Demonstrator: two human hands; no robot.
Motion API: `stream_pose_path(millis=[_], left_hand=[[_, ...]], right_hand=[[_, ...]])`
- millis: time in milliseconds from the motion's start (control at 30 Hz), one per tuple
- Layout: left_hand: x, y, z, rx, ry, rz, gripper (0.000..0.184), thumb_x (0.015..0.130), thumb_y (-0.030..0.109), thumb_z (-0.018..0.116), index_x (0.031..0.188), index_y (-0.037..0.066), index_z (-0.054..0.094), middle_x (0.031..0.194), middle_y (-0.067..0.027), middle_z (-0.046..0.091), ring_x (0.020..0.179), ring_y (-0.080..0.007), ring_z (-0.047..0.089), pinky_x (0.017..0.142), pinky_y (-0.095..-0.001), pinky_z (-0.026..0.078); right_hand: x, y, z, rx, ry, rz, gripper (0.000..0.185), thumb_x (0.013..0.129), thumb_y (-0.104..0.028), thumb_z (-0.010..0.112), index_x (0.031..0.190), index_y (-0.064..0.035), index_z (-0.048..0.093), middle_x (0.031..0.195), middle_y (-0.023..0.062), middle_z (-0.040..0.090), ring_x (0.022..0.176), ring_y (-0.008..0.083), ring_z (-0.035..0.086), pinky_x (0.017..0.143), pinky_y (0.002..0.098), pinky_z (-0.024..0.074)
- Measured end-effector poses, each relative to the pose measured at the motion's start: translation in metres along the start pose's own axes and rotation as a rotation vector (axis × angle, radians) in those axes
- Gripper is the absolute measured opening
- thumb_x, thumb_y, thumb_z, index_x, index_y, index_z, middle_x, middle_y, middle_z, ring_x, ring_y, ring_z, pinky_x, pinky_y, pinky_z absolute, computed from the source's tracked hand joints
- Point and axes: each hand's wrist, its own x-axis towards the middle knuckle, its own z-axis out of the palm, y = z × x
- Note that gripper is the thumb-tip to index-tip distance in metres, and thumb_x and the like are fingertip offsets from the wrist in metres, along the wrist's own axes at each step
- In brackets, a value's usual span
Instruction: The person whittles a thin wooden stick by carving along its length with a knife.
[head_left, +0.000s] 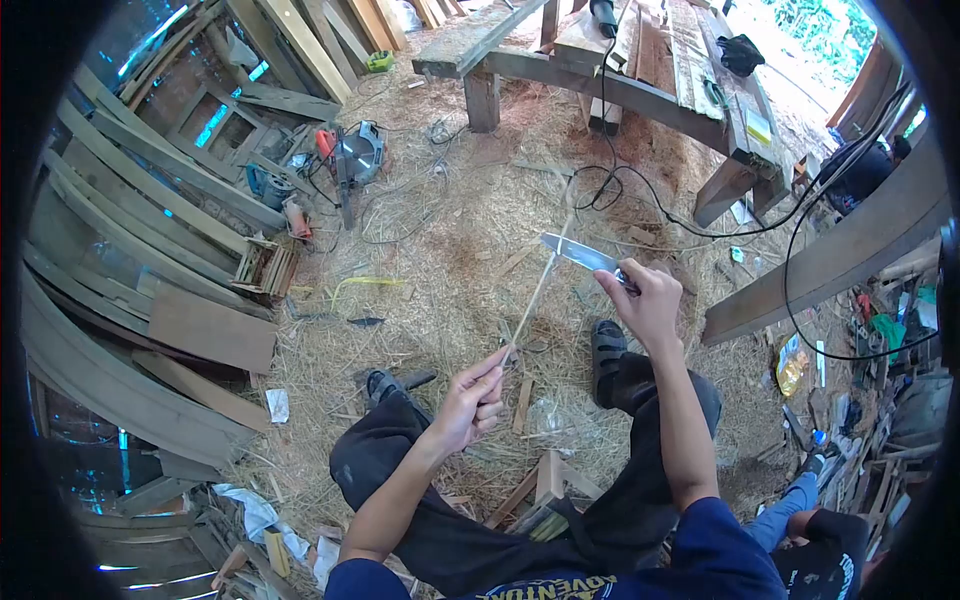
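My left hand (pixel 472 402) is closed around the lower end of a thin, pale wooden strip (pixel 537 295), which slants up and away from me. My right hand (pixel 648 302) grips the handle of a knife (pixel 585 253) with a broad, shiny blade. The blade crosses the strip near its upper half and appears to touch it. Beyond the blade, the strip's far end looks thin and blurred against the floor. Both hands are held out in front of my knees, above the littered floor.
Shavings cover the floor (pixel 440 300). A wooden workbench (pixel 600 80) stands ahead, its black cable trailing right. A circular power saw (pixel 358 155) lies left, near stacked planks (pixel 150 230). Another person (pixel 810 550) sits at lower right. A wooden post (pixel 840 265) slants at right.
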Motion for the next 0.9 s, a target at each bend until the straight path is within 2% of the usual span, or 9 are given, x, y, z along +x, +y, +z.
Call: stream_pose_path(millis=[100,167,200,300,400,533,667,800,900], left_hand=[[-0.002,-0.002,0.0,0.031,0.032,0.005,0.047,0.108,0.017,0.048,0.154,0.017,0.04,0.07,0.0073,0.029,0.049,-0.003,0.024,0.041,-0.0205,0.021],[-0.004,-0.005,0.0,0.046,0.047,-0.002,0.046,0.107,0.017,0.048,0.153,0.017,0.042,0.069,0.0071,0.03,0.049,-0.0031,0.025,0.041,-0.0202,0.021],[-0.007,-0.007,-0.005,0.049,0.053,-0.003,0.046,0.107,0.017,0.049,0.153,0.017,0.043,0.069,0.0071,0.03,0.049,-0.003,0.025,0.041,-0.02,0.021],[-0.013,0.003,-0.013,0.126,0.106,0.0,0.044,0.107,0.017,0.049,0.151,0.017,0.045,0.069,0.007,0.03,0.048,-0.003,0.024,0.041,-0.0197,0.021],[-0.015,-0.001,-0.026,0.131,0.075,0.05,0.043,0.107,0.018,0.049,0.15,0.018,0.048,0.069,0.007,0.029,0.048,-0.0032,0.024,0.041,-0.0202,0.02],[-0.006,-0.002,-0.02,0.01,0.054,0.098,0.043,0.108,0.019,0.048,0.151,0.02,0.046,0.068,0.0071,0.028,0.048,-0.0033,0.025,0.041,-0.0208,0.021],[-0.001,0.002,-0.008,-0.047,0.052,0.137,0.042,0.11,0.021,0.043,0.152,0.025,0.043,0.068,0.0069,0.027,0.048,-0.0034,0.023,0.043,-0.0202,0.021],[0.014,0.017,0.013,-0.049,0.1,0.23,0.042,0.108,0.02,0.046,0.15,0.02,0.044,0.069,0.0068,0.029,0.049,-0.0037,0.025,0.043,-0.0201,0.023],[0.022,0.016,0.026,0.001,0.111,0.288,0.033,0.107,0.021,0.051,0.138,0.013,0.054,0.07,0.0065,0.034,0.052,-0.0035,0.029,0.044,-0.0202,0.024]], right_hand=[[-0.011,-0.021,0.013,0.174,0.02,-0.226,0.036,0.082,-0.043,0.079,0.078,-0.0086,0.071,0.057,0.005,0.059,0.051,0.0239,0.059,0.054,0.0366,0.0446],[-0.02,-0.049,0.02,0.339,-0.109,-0.352,0.035,0.08,-0.044,0.08,0.078,-0.0092,0.072,0.058,0.0036,0.061,0.052,0.0232,0.059,0.054,0.0361,0.0448],[-0.019,-0.057,0.016,0.266,-0.234,-0.404,0.034,0.079,-0.043,0.08,0.078,-0.0102,0.073,0.058,0.0033,0.061,0.051,0.0226,0.06,0.053,0.0355,0.0441],[0.009,-0.011,0.007,0.085,0.068,-0.118,0.035,0.081,-0.043,0.08,0.077,-0.0095,0.072,0.057,0.0035,0.059,0.051,0.0225,0.059,0.052,0.0353,0.0438],[0.011,0.012,-0.009,-0.12,0.052,-0.015,0.039,0.084,-0.047,0.076,0.073,-0.0103,0.068,0.055,0.0043,0.059,0.047,0.0214,0.058,0.05,0.0352,0.0438],[-0.007,-0.028,0.016,0.126,0.077,-0.182,0.033,0.086,-0.043,0.076,0.081,-0.0104,0.072,0.056,0.0057,0.061,0.048,0.0211,0.059,0.049,0.035,0.0438],[-0.001,-0.033,0.008,0.204,0.01,0.205,0.029,0.089,-0.04,0.075,0.088,-0.0104,0.075,0.057,0.006,0.062,0.047,0.0182,0.06,0.048,0.0299,0.0433],[-0.002,-0.043,0.017,0.349,-0.033,0.148,0.031,0.088,-0.04,0.076,0.089,-0.0084,0.074,0.057,0.0077,0.062,0.048,0.0211,0.062,0.049,0.0309,0.046],[-0.01,-0.062,0.027,0.387,-0.137,-0.124,0.032,0.085,-0.04,0.077,0.088,-0.0086,0.074,0.059,0.008,0.064,0.051,0.0238,0.064,0.05,0.0325,0.0475]])
